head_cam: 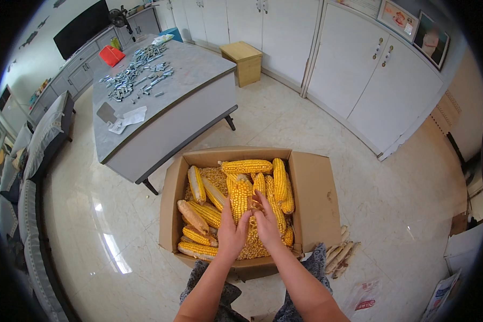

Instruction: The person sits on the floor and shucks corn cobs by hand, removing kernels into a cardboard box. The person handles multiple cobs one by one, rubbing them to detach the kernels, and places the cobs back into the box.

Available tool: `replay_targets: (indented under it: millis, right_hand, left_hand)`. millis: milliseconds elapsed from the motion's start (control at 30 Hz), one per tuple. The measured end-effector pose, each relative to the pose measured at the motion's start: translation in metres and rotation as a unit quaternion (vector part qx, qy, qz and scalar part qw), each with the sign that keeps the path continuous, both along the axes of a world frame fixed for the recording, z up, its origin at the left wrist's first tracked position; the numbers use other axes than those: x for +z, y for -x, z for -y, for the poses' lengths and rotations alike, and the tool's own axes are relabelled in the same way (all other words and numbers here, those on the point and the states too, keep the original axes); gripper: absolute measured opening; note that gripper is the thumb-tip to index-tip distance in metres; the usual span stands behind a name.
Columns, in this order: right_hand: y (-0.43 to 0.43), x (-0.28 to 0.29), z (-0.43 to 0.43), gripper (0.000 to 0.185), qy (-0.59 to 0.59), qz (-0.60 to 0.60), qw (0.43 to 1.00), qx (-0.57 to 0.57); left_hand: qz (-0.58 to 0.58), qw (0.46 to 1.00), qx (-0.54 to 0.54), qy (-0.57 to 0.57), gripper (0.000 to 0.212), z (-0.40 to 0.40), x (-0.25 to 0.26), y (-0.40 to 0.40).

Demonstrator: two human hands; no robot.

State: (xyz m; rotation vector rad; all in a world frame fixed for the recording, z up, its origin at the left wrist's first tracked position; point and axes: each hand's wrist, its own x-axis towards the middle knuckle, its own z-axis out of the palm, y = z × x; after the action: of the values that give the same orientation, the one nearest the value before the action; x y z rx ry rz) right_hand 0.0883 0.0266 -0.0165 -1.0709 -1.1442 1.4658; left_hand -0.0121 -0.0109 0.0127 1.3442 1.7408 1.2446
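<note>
An open cardboard box [314,201] stands on the floor between my knees, holding several ears of yellow corn [247,166] and loose corn kernels [253,246]. Over its middle, my left hand [231,233] holds a corn ear [240,199] upright, fingers along its left side. My right hand [267,225] is at the ear's lower right, its thumb close to my left thumb. Behind the right fingers shows something reddish brown; whether that hand grips it is unclear. A mostly bare corn cob [193,216] lies on the ears at the box's left.
Bare cobs [340,257] lie on the floor right of the box, near a clear plastic bag [364,296]. Beyond the box stands a grey table [177,76] bearing many small metal tubes [124,80] and a red pouch [112,55]. A wooden stool [247,66] stands by white cabinets.
</note>
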Motion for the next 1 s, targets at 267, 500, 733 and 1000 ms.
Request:
replay_targets:
  millis: [267,500,733,1000]
  right_hand:
    - [0.003,0.014,-0.001,0.045,0.109,0.007,0.993,0.046]
    - [0.006,0.022,0.01,0.056,0.091,0.086,0.985,0.122]
    - [0.003,0.024,0.012,0.055,0.154,-0.015,0.978,0.142]
    - [0.0,-0.01,0.01,0.056,0.138,-0.063,0.984,0.093]
  left_hand:
    - [0.123,0.992,0.024,-0.014,0.053,-0.003,-0.008,0.005]
    - [0.451,0.887,0.075,0.065,0.057,-0.003,0.004,0.013]
    - [0.271,0.962,0.005,0.037,0.063,-0.003,-0.024,0.011]
    - [0.466,0.882,0.024,0.071,0.062,-0.001,-0.004,0.014]
